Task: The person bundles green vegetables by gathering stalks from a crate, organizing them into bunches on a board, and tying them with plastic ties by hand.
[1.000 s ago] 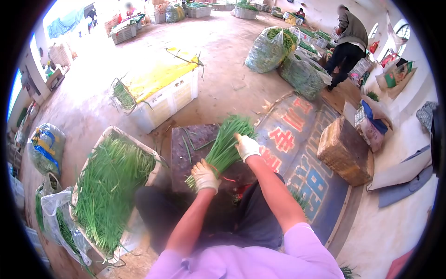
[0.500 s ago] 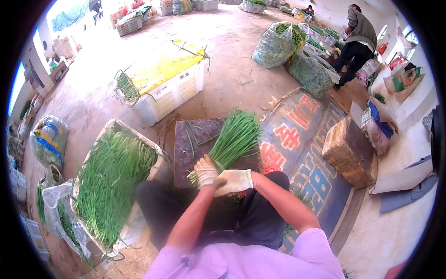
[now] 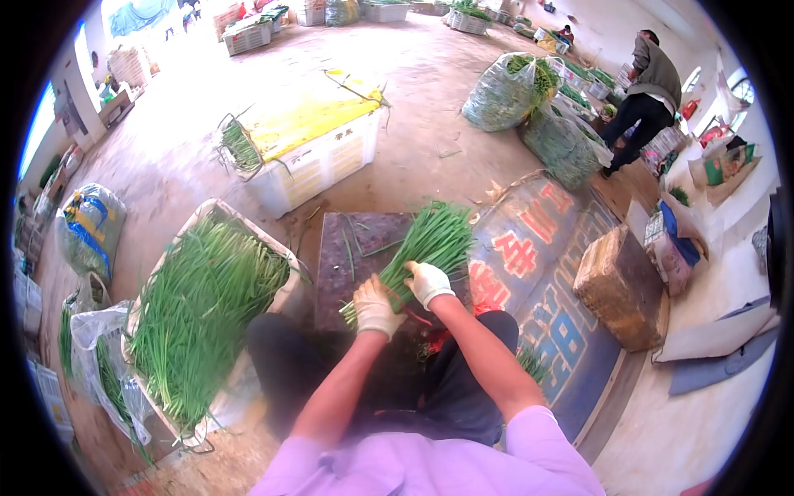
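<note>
1. the floor (image 3: 422, 107) is stretching out ahead of me, glaring white toward the upper left.
2. a big sheet (image 3: 597, 351) with red and blue lettering is lying to my right, and a brown block (image 3: 608, 264) is sitting along its far edge.
3. a crate (image 3: 298, 285) is standing to my left, and loose greens (image 3: 198, 314) are filling it right up to the rim.
4. a white box (image 3: 318, 172) is standing farther ahead, and a yellow cover (image 3: 310, 124) is lying over its top.
5. a person (image 3: 655, 78) in dark trousers is standing at the upper right, near two stuffed bags of greens (image 3: 498, 97).
6. a dark board (image 3: 332, 285) is lying flat just beyond my knees (image 3: 285, 355).
7. a bunch of long green stalks (image 3: 438, 236) is slanting over the board, its leafy end pointing up and to the right, its cut ends down to the left.
8. my gloved left hand (image 3: 378, 306) is gripping the bunch near the cut ends, fingers wrapping over it.
9. my gloved right hand (image 3: 428, 283) is touching the bunch's right side, fingers bending; i'm not able to tell whether they're closing around it.
10. a few stray stalks (image 3: 382, 248) are lying on the board, left of the bunch.
</note>
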Tool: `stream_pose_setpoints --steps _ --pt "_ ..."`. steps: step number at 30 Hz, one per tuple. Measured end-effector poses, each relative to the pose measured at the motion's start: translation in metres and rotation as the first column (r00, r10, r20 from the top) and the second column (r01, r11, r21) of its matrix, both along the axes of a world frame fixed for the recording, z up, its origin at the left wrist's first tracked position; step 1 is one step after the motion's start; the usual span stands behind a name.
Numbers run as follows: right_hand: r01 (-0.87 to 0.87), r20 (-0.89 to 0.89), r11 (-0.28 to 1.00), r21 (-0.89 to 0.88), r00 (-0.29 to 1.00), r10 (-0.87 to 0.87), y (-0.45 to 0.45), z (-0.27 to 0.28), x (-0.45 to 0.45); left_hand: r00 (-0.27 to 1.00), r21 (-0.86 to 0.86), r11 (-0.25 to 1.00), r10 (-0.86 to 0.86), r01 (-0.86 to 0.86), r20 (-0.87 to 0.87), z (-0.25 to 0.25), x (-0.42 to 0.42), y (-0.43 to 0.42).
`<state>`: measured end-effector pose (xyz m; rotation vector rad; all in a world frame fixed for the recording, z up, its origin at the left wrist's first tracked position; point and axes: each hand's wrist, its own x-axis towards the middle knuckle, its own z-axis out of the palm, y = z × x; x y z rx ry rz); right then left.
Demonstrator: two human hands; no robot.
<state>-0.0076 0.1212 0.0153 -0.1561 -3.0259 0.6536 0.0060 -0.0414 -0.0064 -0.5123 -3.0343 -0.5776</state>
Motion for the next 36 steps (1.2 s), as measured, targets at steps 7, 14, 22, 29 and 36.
stream_pose_setpoints --steps 7,14,22,29,36 --pt "-0.163 -0.054 0.960 0.226 0.982 0.180 -0.002 0.006 -0.008 0.981 -0.005 0.997 0.078 -0.079 0.180 -0.005 -0.001 -0.023" --pt "-0.419 0.004 0.854 0.307 0.898 0.439 -0.057 0.030 -0.037 0.995 -0.056 0.994 0.095 -0.094 0.018 -0.012 0.009 -0.016" --pt "-0.158 -0.075 0.979 0.130 0.983 0.168 -0.059 0.090 -0.049 0.995 0.004 0.995 0.095 -0.095 -0.007 -0.006 0.014 -0.025" --pt "-0.108 0.137 0.954 0.279 0.988 0.072 -0.023 0.024 -0.035 0.992 0.024 0.993 0.115 -0.116 0.046 -0.008 0.012 -0.025" --pt "-0.245 0.257 0.912 0.329 0.953 0.163 -0.032 0.011 -0.029 0.993 -0.003 0.993 0.115 -0.115 0.011 -0.008 0.013 -0.028"
